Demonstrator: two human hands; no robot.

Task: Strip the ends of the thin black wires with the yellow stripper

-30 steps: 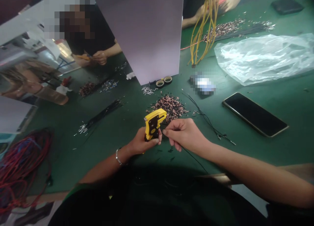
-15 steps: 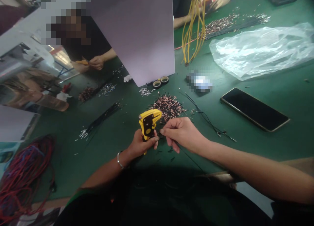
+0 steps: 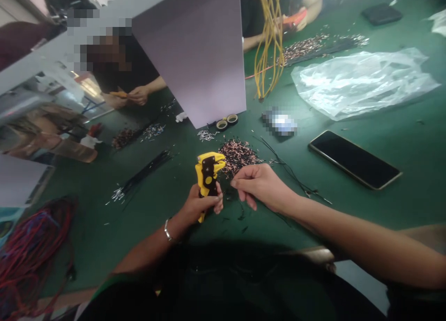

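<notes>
My left hand (image 3: 203,204) grips a yellow-and-black wire stripper (image 3: 208,174), held upright with its head pointing away from me. My right hand (image 3: 261,185) sits just right of the tool, with thumb and fingertips pinched together close to its lower side. A thin black wire (image 3: 280,215) seems to run from that pinch, though the grip point is hard to see. Behind the tool lies a heap of cut wire pieces with copper ends (image 3: 238,157). Loose black wires (image 3: 296,172) stretch across the green mat to the right of it.
A phone (image 3: 354,159) lies to the right, below a clear plastic bag (image 3: 362,81). A pale upright board (image 3: 188,56) stands ahead, near tape rolls (image 3: 226,122). Yellow wires (image 3: 268,42) hang beyond. Co-workers' hands (image 3: 138,95) work across the bench. Red wire (image 3: 35,251) lies left.
The wire stripper has turned more upright and moved slightly left. My right hand stays close to it. The whole scene has shifted a little as my head moved.
</notes>
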